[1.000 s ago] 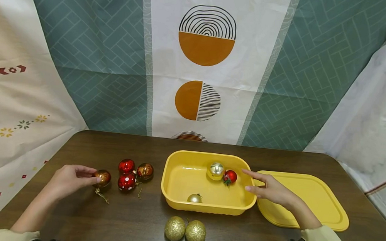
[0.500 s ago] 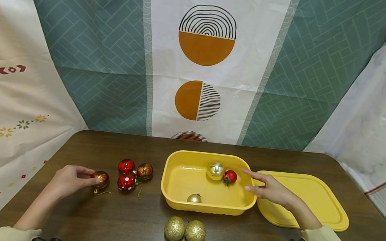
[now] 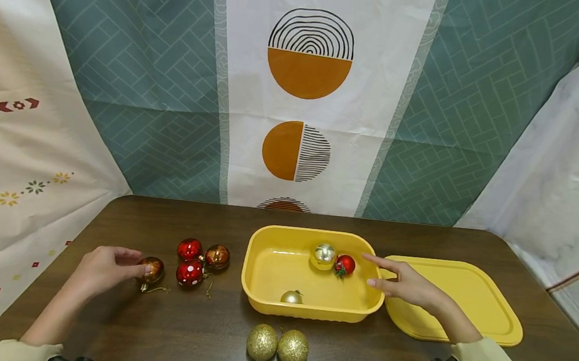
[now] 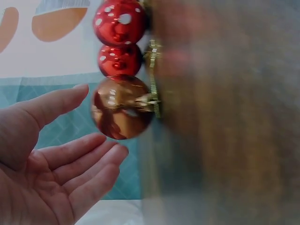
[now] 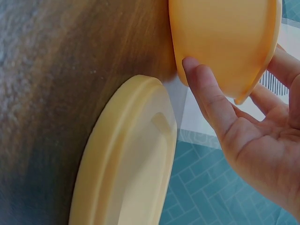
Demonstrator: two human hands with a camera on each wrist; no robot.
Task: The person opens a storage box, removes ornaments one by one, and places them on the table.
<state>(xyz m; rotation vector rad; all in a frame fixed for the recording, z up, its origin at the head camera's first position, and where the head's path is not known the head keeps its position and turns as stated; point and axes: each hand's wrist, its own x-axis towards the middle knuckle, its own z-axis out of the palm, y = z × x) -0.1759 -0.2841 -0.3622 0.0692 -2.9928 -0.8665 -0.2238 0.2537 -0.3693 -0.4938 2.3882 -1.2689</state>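
Observation:
My left hand (image 3: 103,270) is at a shiny brown Christmas bauble (image 3: 154,271) on the table's left side. In the left wrist view the thumb stands slightly off this bauble (image 4: 122,108), and the fingertips lie close to its edge, not curled round it. My right hand (image 3: 407,282) holds the right end of a yellow tub (image 3: 308,312): in the right wrist view, some fingers (image 5: 206,89) lie against the outer wall and others reach over the rim. Inside the tub lie a shiny gold bauble (image 3: 323,257), a red bauble (image 3: 346,265) and a pale gold bauble (image 3: 291,297).
A plain red bauble (image 3: 190,249), a white-dotted red bauble (image 3: 190,273) and another brown bauble (image 3: 217,256) cluster left of the tub. Two glitter gold baubles (image 3: 262,343) lie in front of it. A yellow lid (image 3: 456,301) lies to its right on the dark table (image 3: 175,338).
The brown bauble at my left hand has shifted slightly left, and its gold loop has swung to the right. In the last half second little differs. My right hand and the tub have stayed still.

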